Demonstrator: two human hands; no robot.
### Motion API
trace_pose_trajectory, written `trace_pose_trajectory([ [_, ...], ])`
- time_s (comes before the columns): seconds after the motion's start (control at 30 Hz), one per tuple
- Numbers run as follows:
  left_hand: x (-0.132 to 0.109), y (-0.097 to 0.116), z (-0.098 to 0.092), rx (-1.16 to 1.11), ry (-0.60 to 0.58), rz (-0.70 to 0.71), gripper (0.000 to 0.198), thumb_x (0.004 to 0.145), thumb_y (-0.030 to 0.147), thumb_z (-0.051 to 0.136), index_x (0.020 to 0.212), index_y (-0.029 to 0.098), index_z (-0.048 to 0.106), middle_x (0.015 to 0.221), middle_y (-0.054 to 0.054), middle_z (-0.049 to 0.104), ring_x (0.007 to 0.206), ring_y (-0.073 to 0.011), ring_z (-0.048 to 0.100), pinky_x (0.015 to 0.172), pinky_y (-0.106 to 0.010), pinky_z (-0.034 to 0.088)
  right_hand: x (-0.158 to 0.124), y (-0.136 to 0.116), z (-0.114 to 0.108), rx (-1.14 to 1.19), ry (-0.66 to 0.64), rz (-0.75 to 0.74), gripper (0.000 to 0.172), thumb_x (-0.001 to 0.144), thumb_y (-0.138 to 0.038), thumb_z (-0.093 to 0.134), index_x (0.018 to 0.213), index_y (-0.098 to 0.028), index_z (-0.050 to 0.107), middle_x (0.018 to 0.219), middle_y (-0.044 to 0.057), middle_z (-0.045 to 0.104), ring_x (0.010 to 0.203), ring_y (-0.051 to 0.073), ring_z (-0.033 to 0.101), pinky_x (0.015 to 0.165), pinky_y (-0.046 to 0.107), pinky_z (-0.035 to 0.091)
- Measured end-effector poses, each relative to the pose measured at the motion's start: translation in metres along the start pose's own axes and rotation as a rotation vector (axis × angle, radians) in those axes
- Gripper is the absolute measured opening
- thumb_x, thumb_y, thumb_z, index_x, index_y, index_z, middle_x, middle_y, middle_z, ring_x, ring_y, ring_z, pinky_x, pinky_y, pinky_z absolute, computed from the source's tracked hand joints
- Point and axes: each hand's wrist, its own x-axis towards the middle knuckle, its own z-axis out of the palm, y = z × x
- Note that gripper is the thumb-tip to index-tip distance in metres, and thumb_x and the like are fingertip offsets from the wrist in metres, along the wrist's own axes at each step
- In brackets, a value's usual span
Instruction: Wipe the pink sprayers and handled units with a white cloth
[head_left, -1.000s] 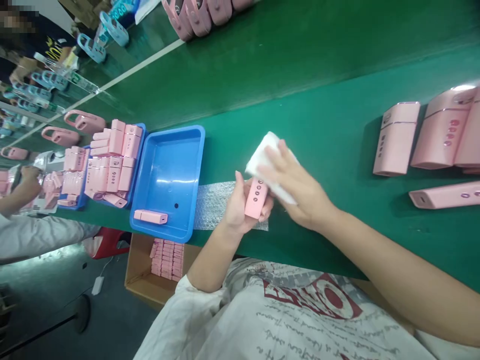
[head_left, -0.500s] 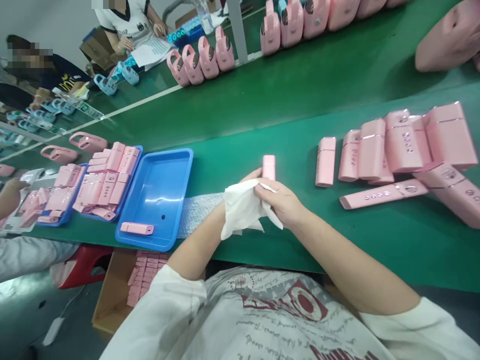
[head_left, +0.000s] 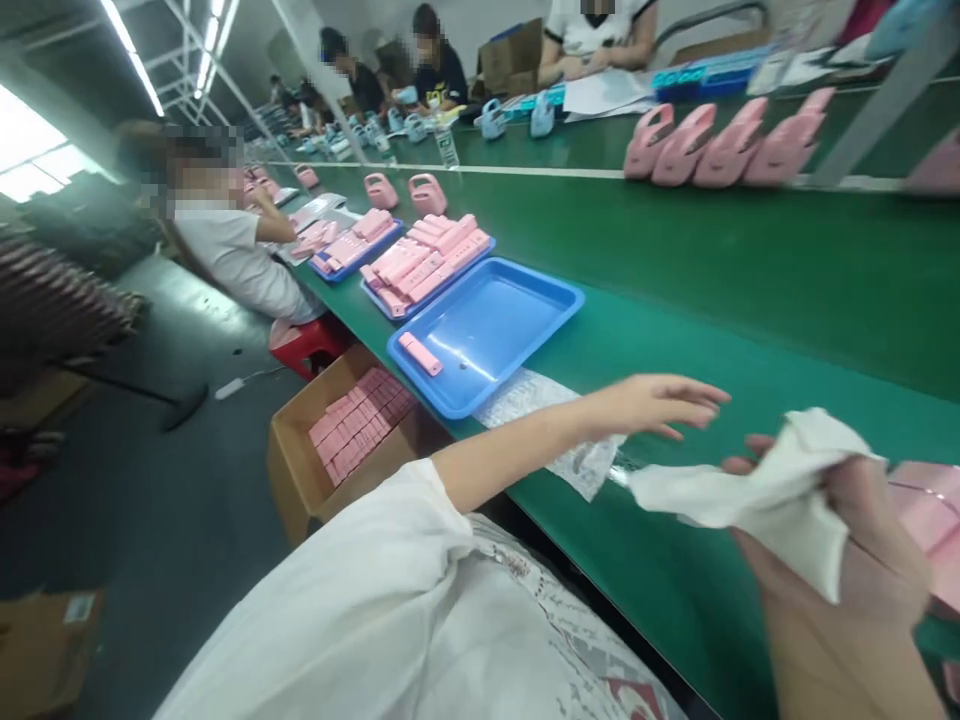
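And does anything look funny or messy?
One pink piece lies alone in the nearest blue tray, odd because the tray beside it is heaped full. The white cloth in the right hand is crumpled, but I see nothing spilled or broken.

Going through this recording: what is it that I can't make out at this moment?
All in the head view:
Right hand: fingers partly hidden by the white cloth it holds.
Left hand: motion-blurred; its palm is hidden by its own back.
Pink pieces: partly behind the right hand, cut off by the right edge.
Label on the floor carton: too small and blurred to read.
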Motion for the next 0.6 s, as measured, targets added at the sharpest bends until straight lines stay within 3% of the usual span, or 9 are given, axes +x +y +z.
trace_pose_trajectory([
  [0.03, -0.008, 0.004, -0.026, 0.055, -0.024, -0.025, 0.023, 0.081, 0.022, 0.059, 0.102, 0.021, 0.069, 0.104, -0.008, 0.069, 0.092, -0.0197, 0.067, 0.074, -0.031, 0.056, -0.003, -0.002, 0.002, 0.001, 0.091, 0.042, 0.023, 0.06, -0.053, 0.065, 0.076, -0.037, 0.068, 0.073, 0.008, 0.066, 0.082, 0.036, 0.067, 0.084, 0.065, 0.05],
  [0.07, -0.018, 0.008, -0.053, 0.165, 0.095, -0.026, 0.027, 0.085, 0.024, 0.055, 0.109, 0.022, 0.066, 0.113, -0.009, 0.067, 0.096, -0.0188, 0.066, 0.077, -0.031, 0.055, -0.005, -0.003, 0.003, -0.007, 0.15, 0.06, 0.02, 0.06, -0.053, 0.063, 0.074, -0.039, 0.068, 0.076, 0.009, 0.067, 0.09, 0.037, 0.066, 0.087, 0.065, 0.048],
  [0.13, -0.046, 0.012, -0.108, 0.594, 0.601, -0.134, 0.031, 0.088, 0.026, 0.052, 0.117, 0.024, 0.06, 0.117, -0.008, 0.064, 0.098, -0.0173, 0.064, 0.083, -0.03, 0.053, -0.008, -0.003, 0.008, -0.017, 0.198, 0.069, 0.018, 0.059, -0.053, 0.061, 0.07, -0.04, 0.068, 0.087, 0.01, 0.068, 0.11, 0.039, 0.059, 0.092, 0.065, 0.044],
  [0.17, -0.06, 0.012, -0.133, 0.687, 0.756, -0.202, 0.035, 0.088, 0.025, 0.051, 0.122, 0.02, 0.056, 0.123, -0.012, 0.059, 0.107, -0.0211, 0.061, 0.092, -0.035, 0.049, -0.008, -0.002, 0.01, -0.016, 0.205, 0.076, 0.018, 0.059, -0.053, 0.061, 0.069, -0.04, 0.068, 0.094, 0.011, 0.069, 0.118, 0.039, 0.054, 0.094, 0.065, 0.043],
  [0.27, -0.096, 0.004, -0.189, 0.825, 1.011, -0.382, 0.053, 0.086, 0.027, 0.055, 0.132, 0.006, 0.04, 0.139, -0.027, 0.039, 0.132, -0.0376, 0.037, 0.108, -0.053, 0.028, -0.005, 0.001, 0.018, -0.002, 0.207, 0.127, 0.02, 0.059, -0.05, 0.063, 0.073, -0.037, 0.069, 0.111, 0.01, 0.066, 0.128, 0.038, 0.044, 0.096, 0.065, 0.043],
  [0.33, -0.107, -0.002, -0.21, 0.859, 1.057, -0.498, 0.062, 0.079, 0.031, 0.064, 0.129, 0.003, 0.04, 0.135, -0.032, 0.042, 0.132, -0.0444, 0.033, 0.106, -0.058, 0.025, -0.002, 0.005, 0.02, 0.017, 0.195, 0.143, 0.021, 0.06, -0.048, 0.064, 0.077, -0.035, 0.07, 0.114, 0.009, 0.065, 0.127, 0.037, 0.045, 0.097, 0.063, 0.043],
  [0.43, -0.107, -0.007, -0.222, 0.86, 1.017, -0.574, 0.064, 0.071, 0.025, 0.071, 0.124, 0.002, 0.044, 0.126, -0.032, 0.051, 0.126, -0.0475, 0.04, 0.102, -0.059, 0.029, 0.005, 0.011, 0.018, 0.035, 0.14, 0.113, 0.021, 0.061, -0.044, 0.065, 0.077, -0.031, 0.069, 0.104, 0.012, 0.068, 0.117, 0.036, 0.055, 0.093, 0.059, 0.048],
  [0.53, -0.096, -0.004, -0.219, 0.803, 0.922, -0.533, 0.066, 0.068, 0.016, 0.07, 0.127, 0.003, 0.044, 0.119, -0.027, 0.058, 0.118, -0.0418, 0.051, 0.098, -0.052, 0.039, 0.015, 0.02, 0.011, 0.072, 0.094, 0.069, 0.021, 0.061, -0.041, 0.066, 0.075, -0.026, 0.069, 0.093, 0.012, 0.069, 0.095, 0.032, 0.065, 0.085, 0.052, 0.054],
  [0.6, -0.088, 0.001, -0.207, 0.723, 0.827, -0.45, 0.064, 0.075, 0.019, 0.062, 0.134, 0.006, 0.04, 0.112, -0.02, 0.063, 0.107, -0.0329, 0.061, 0.089, -0.043, 0.048, 0.024, 0.026, 0.005, 0.123, 0.083, 0.039, 0.018, 0.062, -0.038, 0.068, 0.074, -0.024, 0.068, 0.089, 0.009, 0.069, 0.084, 0.026, 0.067, 0.082, 0.043, 0.057],
])
